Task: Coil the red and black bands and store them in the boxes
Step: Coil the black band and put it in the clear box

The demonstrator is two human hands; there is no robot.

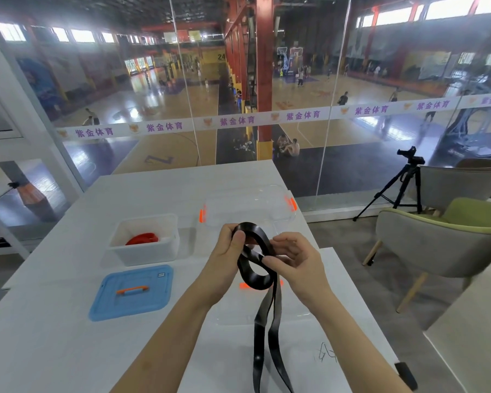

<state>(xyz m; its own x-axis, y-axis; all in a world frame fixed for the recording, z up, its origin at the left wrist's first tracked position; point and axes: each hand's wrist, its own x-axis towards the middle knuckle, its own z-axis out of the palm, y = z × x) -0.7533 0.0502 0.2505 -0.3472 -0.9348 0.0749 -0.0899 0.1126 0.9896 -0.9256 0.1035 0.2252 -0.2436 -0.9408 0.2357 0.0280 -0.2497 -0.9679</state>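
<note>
Inside white box (144,245): coiled red band (142,239).

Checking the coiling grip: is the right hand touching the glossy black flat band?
Touching. The head view shows the right hand pinching a loop of the glossy black flat band; the left hand grips its top.
</note>
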